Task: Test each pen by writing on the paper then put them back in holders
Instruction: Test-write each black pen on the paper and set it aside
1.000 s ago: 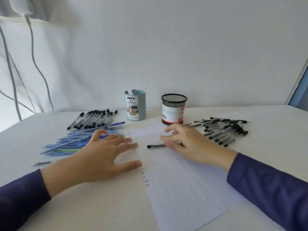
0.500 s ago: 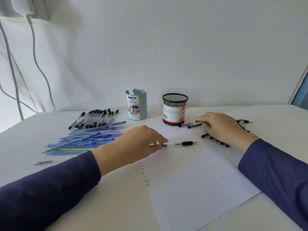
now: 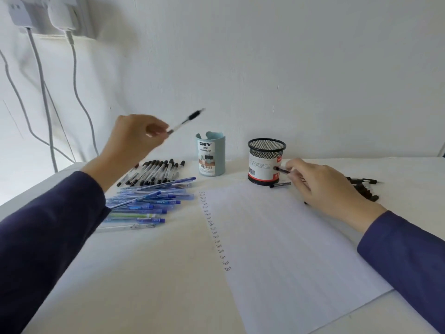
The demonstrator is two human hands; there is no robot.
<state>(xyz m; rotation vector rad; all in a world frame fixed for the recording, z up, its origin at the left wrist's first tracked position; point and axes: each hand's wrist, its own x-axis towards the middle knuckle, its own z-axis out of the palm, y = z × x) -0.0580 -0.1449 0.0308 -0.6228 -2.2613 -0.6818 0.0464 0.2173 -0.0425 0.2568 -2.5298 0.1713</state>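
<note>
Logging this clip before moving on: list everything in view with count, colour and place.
paper: one, white lined, table centre, "Test" column down its left edge.
blue holder: one, light blue, behind the paper.
mesh holder: one, black, right of the blue holder.
black-capped pens: roughly ten, clear-bodied, row at rear left.
blue pens: many, mostly blue, pile left of the paper.
black pens: pile, black, far right, partly hidden.
loose pen: one, dark, beside the mesh holder's base.
chargers: two, white, wall top left.
left hand: one, lifted, holds the raised pen, blurred.
right hand: one, pinches a dark pen before the mesh holder.
</note>
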